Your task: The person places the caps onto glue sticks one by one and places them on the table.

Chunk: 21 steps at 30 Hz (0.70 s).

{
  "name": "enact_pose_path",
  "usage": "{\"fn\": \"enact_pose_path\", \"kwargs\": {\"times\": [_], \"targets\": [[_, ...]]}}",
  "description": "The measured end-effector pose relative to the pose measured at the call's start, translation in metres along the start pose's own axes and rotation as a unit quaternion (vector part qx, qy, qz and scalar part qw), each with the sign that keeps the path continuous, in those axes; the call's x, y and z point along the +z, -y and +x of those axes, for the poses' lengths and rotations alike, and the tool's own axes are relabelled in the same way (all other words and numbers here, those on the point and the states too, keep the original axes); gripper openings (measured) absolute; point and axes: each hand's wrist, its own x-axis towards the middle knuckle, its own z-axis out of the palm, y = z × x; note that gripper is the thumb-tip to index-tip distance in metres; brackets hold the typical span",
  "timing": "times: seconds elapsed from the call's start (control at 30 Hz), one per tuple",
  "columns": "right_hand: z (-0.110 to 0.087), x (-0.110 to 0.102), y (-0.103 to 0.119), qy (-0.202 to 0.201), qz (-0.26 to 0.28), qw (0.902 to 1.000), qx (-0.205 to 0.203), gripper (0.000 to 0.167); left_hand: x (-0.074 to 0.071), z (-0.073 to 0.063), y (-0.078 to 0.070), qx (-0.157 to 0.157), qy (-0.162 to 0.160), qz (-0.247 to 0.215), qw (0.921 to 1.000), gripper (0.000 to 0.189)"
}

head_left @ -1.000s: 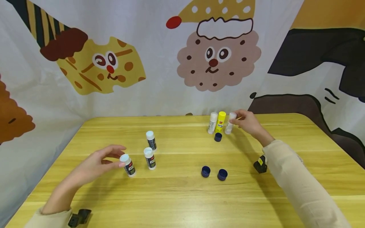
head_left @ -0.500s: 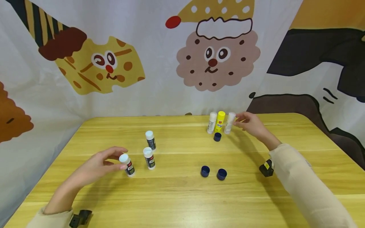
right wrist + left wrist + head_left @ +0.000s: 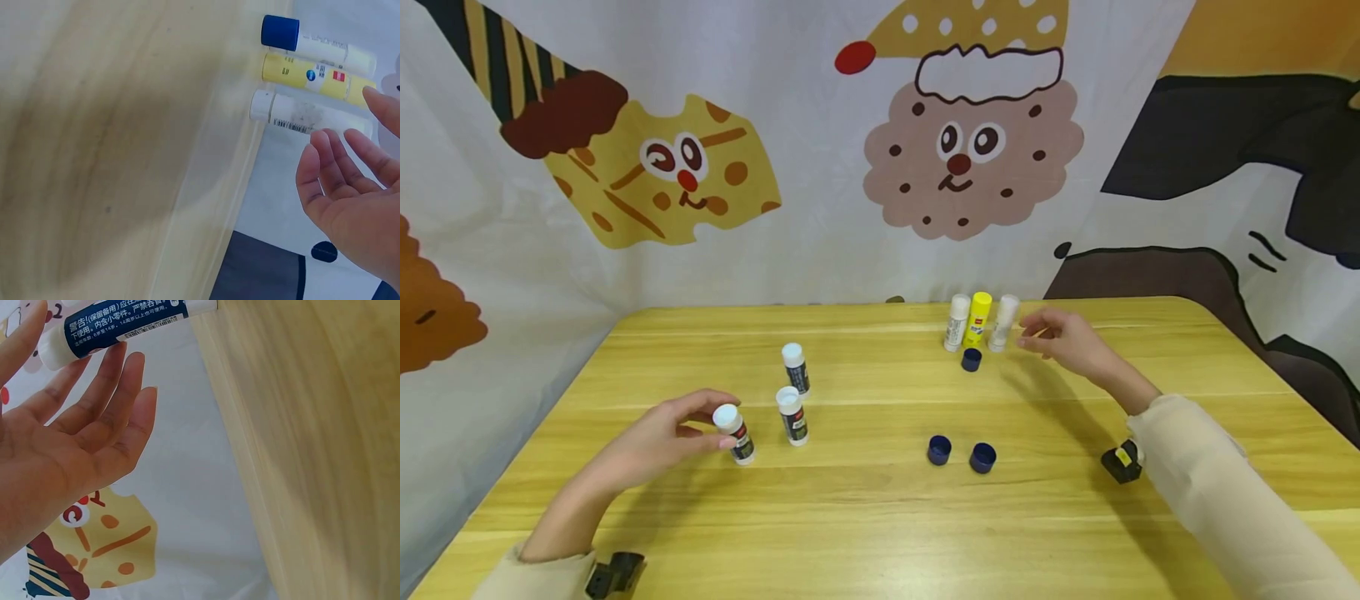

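My left hand (image 3: pixel 658 442) is around a white glue stick with a dark label (image 3: pixel 737 437), which stands upright on the table; the thumb is at its front, the fingers loosely extended behind. The left wrist view shows that glue stick (image 3: pixel 125 328) above relaxed fingers (image 3: pixel 109 419). Two like glue sticks stand close by, one nearer (image 3: pixel 793 418) and one farther back (image 3: pixel 797 371). At the back right stand a white glue stick (image 3: pixel 957 323), a yellow glue stick (image 3: pixel 977 321) and a whitish glue stick (image 3: pixel 1003 325). My right hand (image 3: pixel 1067 340) is just right of the whitish one, apart from it, holding nothing.
A dark blue cap (image 3: pixel 972 360) lies before the back row. Two more blue caps, one left (image 3: pixel 939 450) and one right (image 3: pixel 982 457), lie nearer on the wooden table (image 3: pixel 850 533). A printed cloth (image 3: pixel 820 208) hangs behind the table's far edge.
My right hand has come away from the whitish glue stick and moved right, leaving it upright beside the yellow one. My left hand has shifted slightly right around its glue stick, which stays put.
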Motion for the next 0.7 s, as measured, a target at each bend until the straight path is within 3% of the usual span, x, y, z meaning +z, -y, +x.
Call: {"fn": "enact_pose_path", "kwargs": {"times": [0.53, 0.7], "targets": [[-0.023, 0.018, 0.012, 0.050, -0.015, 0.9945, -0.091, 0.027, 0.002, 0.001, 0.002, 0.010, 0.007, -0.011, 0.9999, 0.035], [-0.030, 0.024, 0.013, 0.089, -0.002, 0.9904, -0.105, 0.031, 0.002, 0.001, 0.003, 0.015, 0.008, -0.007, 0.9998, 0.034]]}}
